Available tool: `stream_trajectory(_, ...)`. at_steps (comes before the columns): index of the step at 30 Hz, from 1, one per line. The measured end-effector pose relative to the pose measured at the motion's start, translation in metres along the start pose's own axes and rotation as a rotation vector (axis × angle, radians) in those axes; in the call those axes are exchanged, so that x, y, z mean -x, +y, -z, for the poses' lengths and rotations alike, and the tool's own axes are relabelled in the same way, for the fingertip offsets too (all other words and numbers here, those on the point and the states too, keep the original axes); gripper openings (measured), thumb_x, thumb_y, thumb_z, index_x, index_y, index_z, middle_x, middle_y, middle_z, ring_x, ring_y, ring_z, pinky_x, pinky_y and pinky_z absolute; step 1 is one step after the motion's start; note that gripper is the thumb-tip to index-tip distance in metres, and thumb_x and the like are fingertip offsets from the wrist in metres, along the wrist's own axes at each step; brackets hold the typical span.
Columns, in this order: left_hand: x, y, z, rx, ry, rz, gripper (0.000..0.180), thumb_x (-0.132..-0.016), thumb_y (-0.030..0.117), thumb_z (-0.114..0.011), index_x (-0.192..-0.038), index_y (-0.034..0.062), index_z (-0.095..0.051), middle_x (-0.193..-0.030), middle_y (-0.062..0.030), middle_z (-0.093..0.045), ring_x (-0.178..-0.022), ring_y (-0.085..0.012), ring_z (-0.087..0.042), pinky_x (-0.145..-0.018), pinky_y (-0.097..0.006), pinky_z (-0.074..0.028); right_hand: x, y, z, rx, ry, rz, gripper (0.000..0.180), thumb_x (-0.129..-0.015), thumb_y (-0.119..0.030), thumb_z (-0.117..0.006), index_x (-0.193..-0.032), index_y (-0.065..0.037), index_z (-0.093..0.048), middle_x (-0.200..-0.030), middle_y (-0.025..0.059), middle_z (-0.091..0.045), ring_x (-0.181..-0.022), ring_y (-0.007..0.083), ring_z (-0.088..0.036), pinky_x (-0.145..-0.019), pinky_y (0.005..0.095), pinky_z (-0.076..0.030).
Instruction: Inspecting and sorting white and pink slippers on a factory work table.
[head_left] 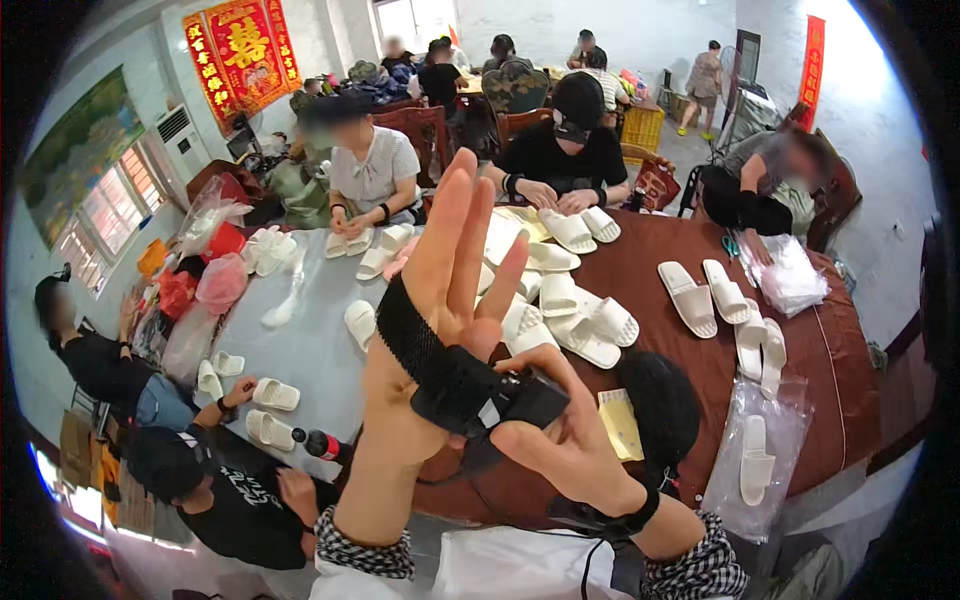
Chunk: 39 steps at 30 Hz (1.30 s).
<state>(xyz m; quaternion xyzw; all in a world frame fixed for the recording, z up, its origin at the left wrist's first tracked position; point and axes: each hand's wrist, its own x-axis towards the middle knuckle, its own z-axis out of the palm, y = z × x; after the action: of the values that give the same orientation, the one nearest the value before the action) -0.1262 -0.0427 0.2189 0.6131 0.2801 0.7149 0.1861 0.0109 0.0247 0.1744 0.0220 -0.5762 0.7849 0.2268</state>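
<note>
Black device (537, 400) | in right fingers (562, 374) | strap (415, 328) across left hand (437, 275)

Your left forearm (380, 490) rises almost straight up from the lower edge, and your left hand (437, 275) stands raised in front of you, open, its fingers (455, 200) pointing upward and slightly right, the longest nearly straight, others spread lower to the right. Your right forearm (665, 525) enters at the lower right and slants up leftward, bringing your right hand (575, 425) just beside the left palm. There your right thumb (520, 442) reaches left below a bent forefinger (550, 365), the two pinching.
</note>
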Motion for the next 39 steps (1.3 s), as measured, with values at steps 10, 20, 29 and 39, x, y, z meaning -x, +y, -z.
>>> stream_trajectory(10,-0.013,-0.067,0.018,-0.052,0.557,-0.015,0.108,-0.08,0.052,-0.074,-0.151,0.0439,0.008,-0.16,0.0003,0.003,-0.145,-0.0352,-0.014,-0.108,-0.062,-0.027,-0.005,0.023,0.006,0.216,0.184,0.05,0.033,-0.087,-0.009,-0.07,-0.112,0.001,-0.05,-0.087,0.0007,-0.057,-0.074,0.0022,-0.051,-0.06,0.0179,-0.042)
stream_trajectory(20,-0.065,-0.1,0.041,-0.326,0.529,-0.187,0.099,-0.08,0.077,-0.052,-0.151,0.0425,0.007,-0.161,-0.0032,0.012,-0.147,-0.0402,0.002,-0.107,-0.071,-0.003,-0.03,0.004,0.017,0.213,0.213,0.133,0.029,-0.089,-0.012,-0.068,-0.106,-0.001,-0.047,-0.086,0.0016,-0.058,-0.067,0.0022,-0.054,-0.053,0.0175,-0.041)
stream_trajectory(29,-0.085,-0.119,0.045,-0.819,0.619,-0.362,0.1,-0.091,0.064,-0.048,-0.153,0.0023,-0.001,-0.161,-0.0149,-0.003,-0.148,-0.0283,-0.005,-0.118,-0.046,-0.01,-0.047,0.024,0.038,0.07,0.25,0.097,0.031,-0.093,-0.021,-0.066,-0.11,-0.003,-0.046,-0.084,-0.0003,-0.058,-0.065,0.0027,-0.055,-0.054,0.0178,-0.044)
stream_trajectory(39,-0.087,-0.126,0.057,-0.605,0.598,-0.146,0.083,-0.096,0.056,-0.048,-0.156,0.0228,-0.001,-0.161,-0.008,-0.003,-0.148,-0.0306,-0.01,-0.115,-0.053,-0.018,-0.057,0.034,0.042,0.08,0.228,0.105,0.034,-0.093,-0.023,-0.065,-0.111,-0.001,-0.046,-0.084,0.0018,-0.058,-0.064,0.0033,-0.055,-0.054,0.0184,-0.044)
